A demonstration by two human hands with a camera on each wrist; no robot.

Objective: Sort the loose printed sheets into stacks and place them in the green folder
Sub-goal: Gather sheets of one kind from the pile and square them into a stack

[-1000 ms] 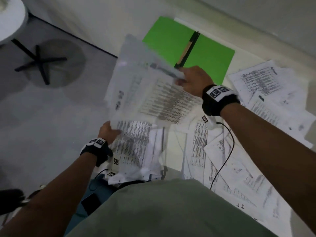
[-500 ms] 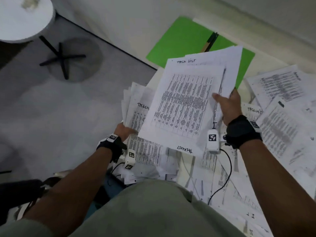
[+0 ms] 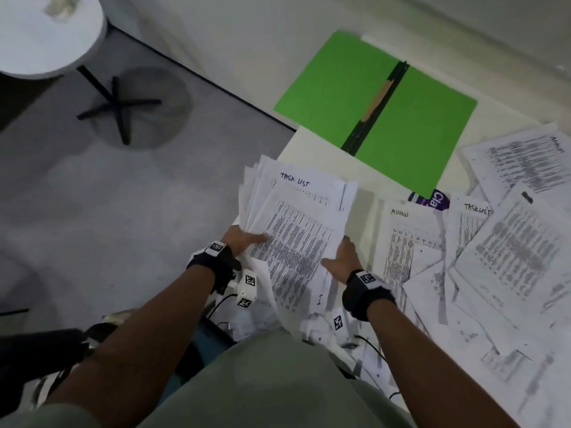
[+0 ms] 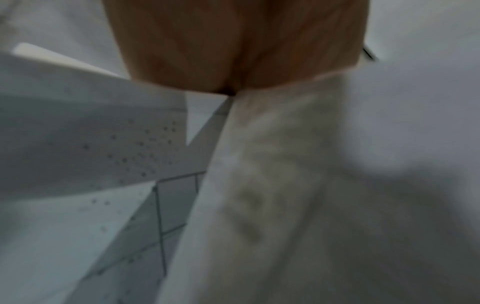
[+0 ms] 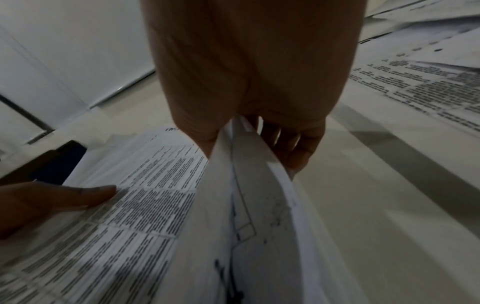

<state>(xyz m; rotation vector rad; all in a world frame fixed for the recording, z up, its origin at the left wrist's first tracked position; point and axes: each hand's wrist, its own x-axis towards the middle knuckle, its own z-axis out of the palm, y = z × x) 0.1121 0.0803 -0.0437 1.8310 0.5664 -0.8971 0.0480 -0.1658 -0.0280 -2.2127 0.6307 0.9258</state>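
In the centre of the frame we hold the stack of sheets (image 3: pixel 296 239) with both hands. Our left hand (image 3: pixel 244 242) grips its left edge, thumb laid on the print. Our right hand (image 3: pixel 341 261) pinches its right edge, fingers (image 5: pixel 293 148) underneath. The green folder (image 3: pixel 377 109) lies open at the upper right, apart from the stack; loose sheets (image 3: pixel 506 257) cover the right side.

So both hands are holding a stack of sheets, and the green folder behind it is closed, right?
Not quite. The green folder lies open flat, its dark spine showing down the middle, as the head view shows. The rest holds: the left hand and right hand both hold the stack.
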